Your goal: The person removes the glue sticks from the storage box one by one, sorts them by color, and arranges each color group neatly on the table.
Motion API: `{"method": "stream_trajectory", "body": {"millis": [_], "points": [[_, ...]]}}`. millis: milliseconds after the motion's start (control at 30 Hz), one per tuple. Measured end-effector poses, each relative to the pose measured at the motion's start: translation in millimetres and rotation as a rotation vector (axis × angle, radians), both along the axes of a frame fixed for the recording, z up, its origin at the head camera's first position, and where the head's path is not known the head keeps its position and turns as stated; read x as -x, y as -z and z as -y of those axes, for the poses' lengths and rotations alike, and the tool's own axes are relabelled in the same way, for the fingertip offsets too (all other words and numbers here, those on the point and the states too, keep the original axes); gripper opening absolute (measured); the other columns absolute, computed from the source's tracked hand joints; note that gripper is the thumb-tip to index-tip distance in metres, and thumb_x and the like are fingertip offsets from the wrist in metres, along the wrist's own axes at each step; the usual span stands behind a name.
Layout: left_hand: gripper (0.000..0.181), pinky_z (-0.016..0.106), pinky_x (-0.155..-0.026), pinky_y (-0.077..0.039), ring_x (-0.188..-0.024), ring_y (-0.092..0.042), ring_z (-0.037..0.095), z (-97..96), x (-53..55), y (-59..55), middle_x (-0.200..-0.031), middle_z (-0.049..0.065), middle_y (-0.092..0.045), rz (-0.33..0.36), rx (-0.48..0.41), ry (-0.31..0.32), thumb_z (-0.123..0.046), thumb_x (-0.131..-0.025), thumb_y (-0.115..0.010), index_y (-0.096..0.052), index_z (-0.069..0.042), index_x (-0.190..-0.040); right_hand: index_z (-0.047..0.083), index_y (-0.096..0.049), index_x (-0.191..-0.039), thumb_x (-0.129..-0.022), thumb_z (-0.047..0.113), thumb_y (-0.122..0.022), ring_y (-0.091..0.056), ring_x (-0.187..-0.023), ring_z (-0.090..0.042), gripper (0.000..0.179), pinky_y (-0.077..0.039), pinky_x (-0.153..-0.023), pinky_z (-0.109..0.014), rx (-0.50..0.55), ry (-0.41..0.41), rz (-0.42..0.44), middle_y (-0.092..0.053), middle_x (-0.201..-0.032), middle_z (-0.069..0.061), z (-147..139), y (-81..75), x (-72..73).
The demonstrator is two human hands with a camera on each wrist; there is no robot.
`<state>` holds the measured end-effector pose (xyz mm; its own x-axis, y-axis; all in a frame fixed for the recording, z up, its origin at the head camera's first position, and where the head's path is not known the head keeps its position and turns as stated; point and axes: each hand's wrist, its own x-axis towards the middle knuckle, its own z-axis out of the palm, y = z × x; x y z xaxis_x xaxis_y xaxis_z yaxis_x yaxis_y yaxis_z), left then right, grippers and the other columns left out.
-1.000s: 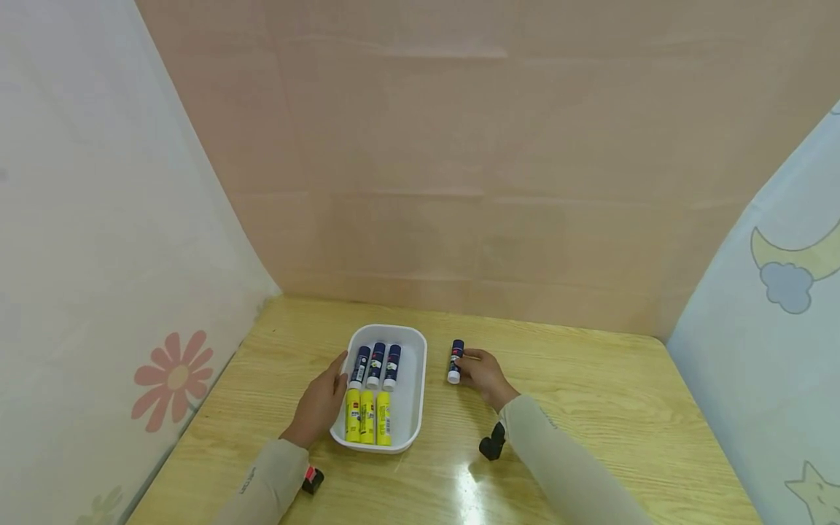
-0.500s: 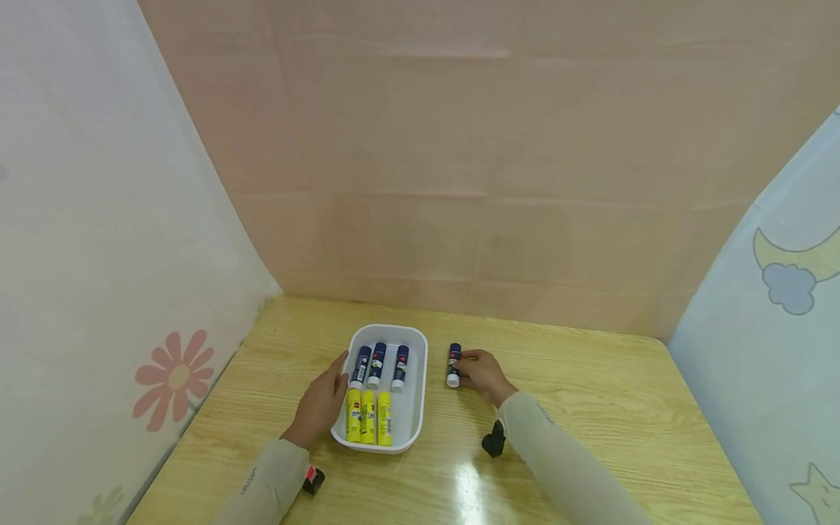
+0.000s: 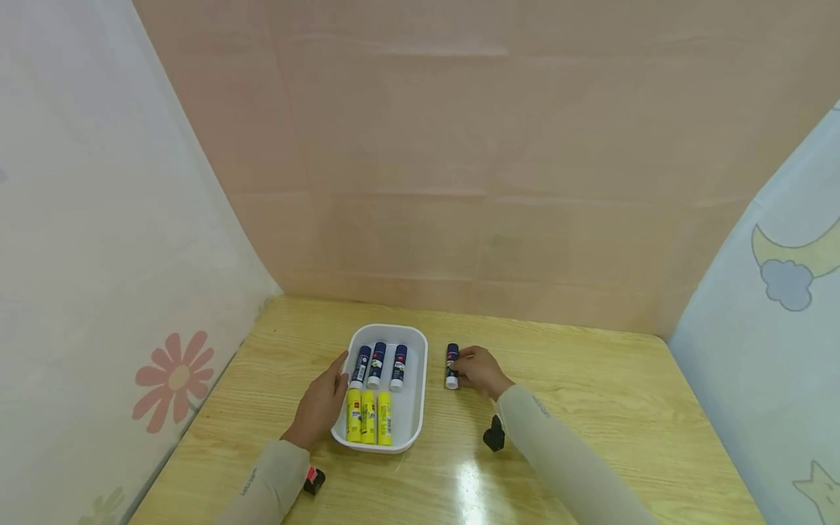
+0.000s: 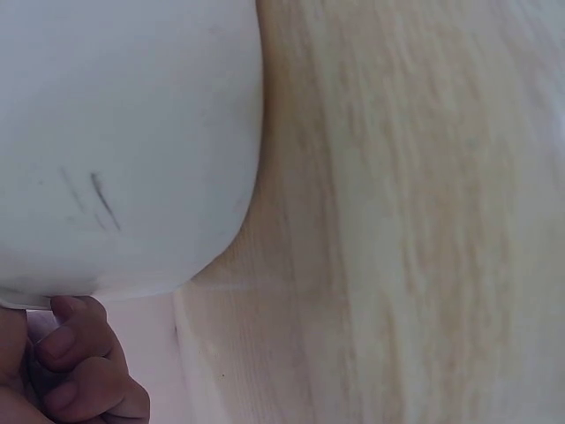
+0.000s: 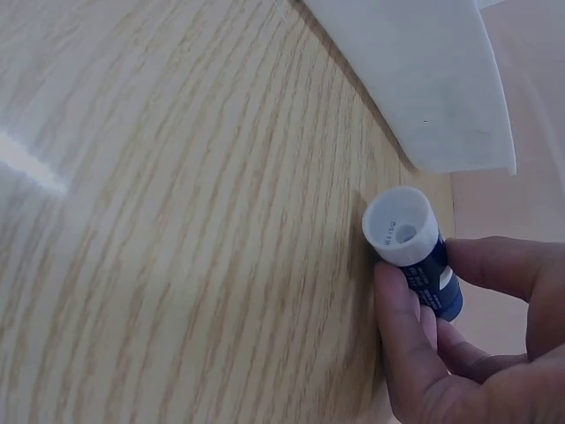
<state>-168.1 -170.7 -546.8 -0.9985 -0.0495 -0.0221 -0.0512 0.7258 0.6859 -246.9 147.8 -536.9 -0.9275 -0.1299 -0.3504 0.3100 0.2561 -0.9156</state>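
Note:
My right hand [image 3: 482, 370] pinches a dark blue glue stick [image 3: 452, 366] with a white base, right of the white plastic basket [image 3: 420, 394]. In the right wrist view, thumb and fingers [image 5: 406, 331] lie on either side of this glue stick [image 5: 425, 278], its hollow white end toward the camera, close to the wood. On the basket's left side my left hand [image 3: 320, 405] grips the rim; curled fingertips show at the edge in the left wrist view. Inside lie three blue glue sticks [image 3: 378, 364] in the far half and three yellow glue sticks [image 3: 368, 418] in the near half.
A light wooden table [image 3: 590, 408] carries everything. Behind it rises a tan-covered wall [image 3: 420, 182]; patterned pale sheets stand at left [image 3: 98, 255] and right [image 3: 774, 350]. Black wrist devices sit at both cuffs.
The pinched glue stick has shifted slightly left and toward me, with the right hand. Inside the basket, the rightmost blue glue stick has rolled to the right. My left hand keeps its place.

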Motion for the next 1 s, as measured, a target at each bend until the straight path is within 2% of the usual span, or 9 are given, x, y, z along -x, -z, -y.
{"method": "stream_trajectory", "body": {"millis": [400, 633, 867, 1000], "points": [[0.052, 0.03, -0.057, -0.043, -0.066, -0.05, 0.014, -0.1, 0.2, 1.5, -0.081, 0.001, -0.054, 0.006, -0.017, -0.004, -0.024, -0.104, -0.045, -0.031, -0.019, -0.154, -0.015, -0.042, -0.131, -0.092, 0.002, -0.062, -0.066, -0.093, -0.033, 0.047, -0.057, -0.076, -0.04, 0.004, 0.004, 0.002, -0.056, -0.116, -0.033, 1.3, -0.5, -2.9], [0.052, 0.029, -0.058, -0.043, -0.067, -0.051, 0.013, 0.4, -0.2, 1.6, -0.082, 0.0, -0.054, 0.003, -0.006, -0.008, -0.024, -0.104, -0.046, -0.032, -0.019, -0.154, -0.014, -0.044, -0.131, -0.091, 0.004, -0.063, -0.067, -0.09, -0.03, 0.048, -0.057, -0.074, -0.038, -0.009, 0.019, 0.008, -0.058, -0.115, -0.031, 0.9, 3.8, -1.7], [0.052, 0.03, -0.058, -0.043, -0.067, -0.05, 0.013, -0.6, 1.2, 1.6, -0.081, 0.001, -0.054, -0.004, -0.013, -0.003, -0.022, -0.104, -0.046, -0.032, -0.017, -0.154, -0.012, -0.044, -0.132, -0.093, 0.01, -0.064, -0.066, -0.089, -0.027, 0.049, -0.057, -0.075, -0.037, -0.019, 0.023, 0.002, -0.058, -0.116, -0.028, -1.1, 5.4, -1.6], [0.052, 0.03, -0.059, -0.043, -0.068, -0.051, 0.014, -1.2, 3.5, 1.5, -0.083, 0.002, -0.055, -0.001, -0.015, -0.001, -0.022, -0.104, -0.047, -0.032, -0.018, -0.154, -0.008, -0.039, -0.137, -0.098, 0.02, -0.059, -0.059, -0.082, -0.022, 0.052, -0.056, -0.072, -0.036, -0.03, 0.043, -0.017, -0.053, -0.12, -0.025, -2.5, 5.1, -1.3]]}}
